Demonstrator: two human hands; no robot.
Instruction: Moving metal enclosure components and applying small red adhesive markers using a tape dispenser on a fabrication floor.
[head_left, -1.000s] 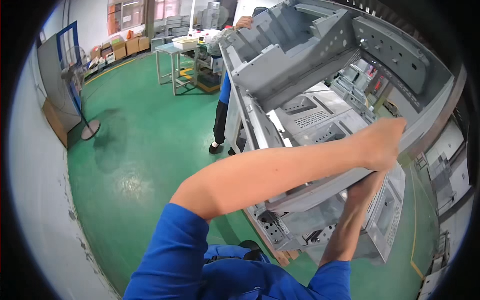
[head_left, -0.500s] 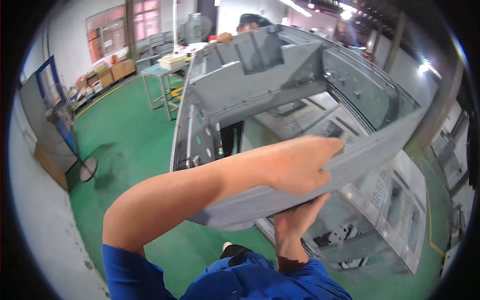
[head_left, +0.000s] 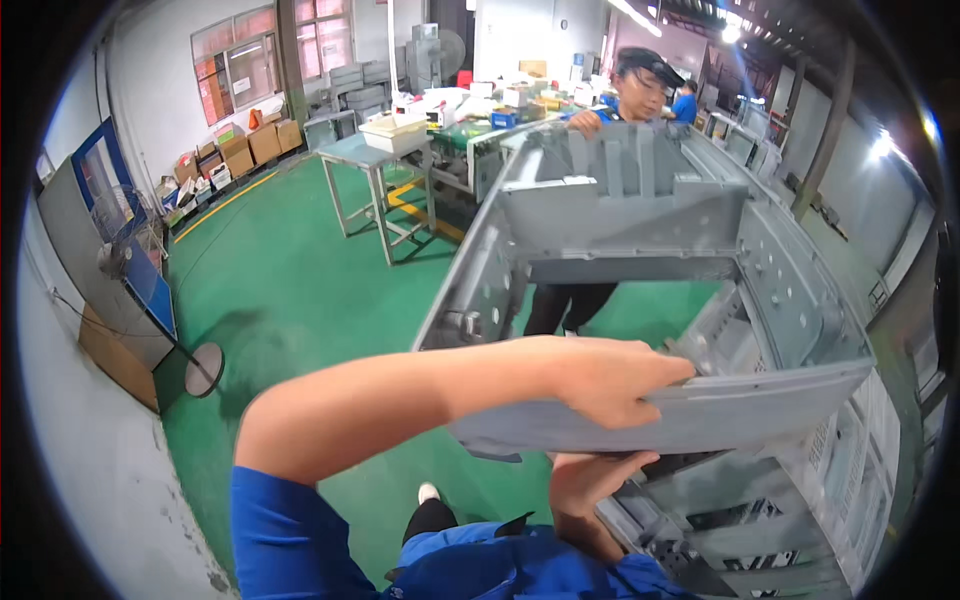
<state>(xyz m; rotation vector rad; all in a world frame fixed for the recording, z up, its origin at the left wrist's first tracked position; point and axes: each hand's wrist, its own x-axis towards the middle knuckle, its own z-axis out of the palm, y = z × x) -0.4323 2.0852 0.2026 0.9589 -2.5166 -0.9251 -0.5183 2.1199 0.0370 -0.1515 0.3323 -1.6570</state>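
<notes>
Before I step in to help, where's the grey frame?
Right of centre in the head view, the frame spans from the left hand and right hand to a co-worker's hand.

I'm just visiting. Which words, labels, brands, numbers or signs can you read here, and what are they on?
None can be read.
Grey metal frame: no lettering I can make out.
White patch on the window: too small to read.
Cardboard boxes: any marks too small or blurred.
</notes>
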